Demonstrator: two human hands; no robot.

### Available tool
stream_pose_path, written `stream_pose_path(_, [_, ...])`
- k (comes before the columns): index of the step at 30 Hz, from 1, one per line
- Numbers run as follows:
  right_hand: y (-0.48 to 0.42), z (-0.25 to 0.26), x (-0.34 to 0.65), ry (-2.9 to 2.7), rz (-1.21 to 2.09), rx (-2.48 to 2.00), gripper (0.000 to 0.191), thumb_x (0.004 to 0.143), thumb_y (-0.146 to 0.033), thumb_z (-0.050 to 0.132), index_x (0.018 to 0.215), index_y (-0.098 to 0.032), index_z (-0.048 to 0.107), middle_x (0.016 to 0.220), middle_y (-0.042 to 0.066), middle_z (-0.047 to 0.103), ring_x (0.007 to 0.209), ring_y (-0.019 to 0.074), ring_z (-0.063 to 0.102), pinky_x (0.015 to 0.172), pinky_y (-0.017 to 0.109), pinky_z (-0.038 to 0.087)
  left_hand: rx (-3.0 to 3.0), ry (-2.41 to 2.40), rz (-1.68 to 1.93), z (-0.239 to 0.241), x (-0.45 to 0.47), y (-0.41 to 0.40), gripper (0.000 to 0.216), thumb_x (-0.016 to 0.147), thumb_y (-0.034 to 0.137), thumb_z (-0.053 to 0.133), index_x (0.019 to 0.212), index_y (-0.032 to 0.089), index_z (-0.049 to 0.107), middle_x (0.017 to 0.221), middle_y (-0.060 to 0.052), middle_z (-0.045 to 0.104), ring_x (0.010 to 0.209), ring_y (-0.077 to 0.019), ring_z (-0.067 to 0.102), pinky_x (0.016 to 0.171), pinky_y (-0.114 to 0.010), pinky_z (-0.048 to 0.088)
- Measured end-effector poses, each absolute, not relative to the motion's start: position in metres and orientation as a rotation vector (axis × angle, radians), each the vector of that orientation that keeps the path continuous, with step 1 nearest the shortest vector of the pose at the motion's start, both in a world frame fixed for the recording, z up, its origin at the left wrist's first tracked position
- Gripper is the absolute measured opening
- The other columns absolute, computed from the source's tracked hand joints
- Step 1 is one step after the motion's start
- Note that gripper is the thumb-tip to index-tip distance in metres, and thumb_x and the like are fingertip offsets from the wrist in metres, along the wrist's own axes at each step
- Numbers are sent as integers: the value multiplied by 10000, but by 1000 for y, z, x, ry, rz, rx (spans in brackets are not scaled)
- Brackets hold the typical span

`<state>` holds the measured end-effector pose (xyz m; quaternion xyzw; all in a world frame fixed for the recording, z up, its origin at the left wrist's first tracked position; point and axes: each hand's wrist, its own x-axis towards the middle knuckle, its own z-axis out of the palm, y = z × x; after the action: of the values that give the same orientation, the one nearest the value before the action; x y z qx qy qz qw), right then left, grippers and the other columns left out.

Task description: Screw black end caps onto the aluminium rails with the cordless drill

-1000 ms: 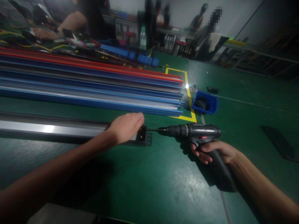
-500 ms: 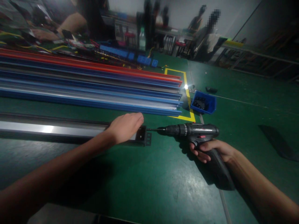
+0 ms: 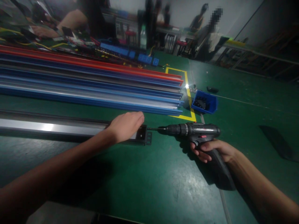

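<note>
My right hand (image 3: 210,151) is wrapped round the handle of a black cordless drill (image 3: 201,130). The drill lies level, its long thin bit pointing left at the black end cap (image 3: 148,137) of a long metal profile (image 3: 58,126). The bit's tip meets the upper part of that cap; whether a screw sits there is too small to tell. Over the profile's right end my left hand (image 3: 127,126) is closed, gripping it from above. Its fingertips on the far side are hidden.
Long blue, black and red profiles (image 3: 105,88) lie side by side behind. A blue bin (image 3: 211,104) of small black parts stands right of the yellow tape frame (image 3: 187,117). Blue boxes (image 3: 116,49) and wires lie further back, beside a co-worker's arm (image 3: 73,23). A dark flat piece (image 3: 277,141) lies right.
Both hands, the drill and the profile hold almost the same places. The whole view has shifted very slightly.
</note>
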<state>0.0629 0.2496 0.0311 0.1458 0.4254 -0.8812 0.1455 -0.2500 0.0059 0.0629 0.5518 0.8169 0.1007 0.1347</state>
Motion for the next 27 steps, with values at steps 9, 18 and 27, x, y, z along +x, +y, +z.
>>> stream_pose_path(9, [250,30,64,1214,-2528,456,271,870,-143,712,1126,-55,731,947,123,729,566,73,630,640,228,594,1610,2368,286,61,-250,6,397,1045,409,248,1031,242,608,1014,-46,725,903,-253,678,712,-351,423])
stream_pose_path(18, [249,32,64,1241,-2515,476,268,860,-151,718,1112,-61,732,930,121,732,565,79,628,620,228,575,1610,2366,277,62,-251,6,409,1048,405,232,1041,238,606,1032,-51,728,918,-255,682,718,-357,424])
stream_pose_path(27, [249,33,64,1263,-2504,462,267,862,-161,710,1114,-78,746,936,105,728,560,69,600,623,220,566,1605,2364,279,64,-249,5,417,1048,399,234,1048,225,613,1043,-67,730,935,-259,681,737,-363,443])
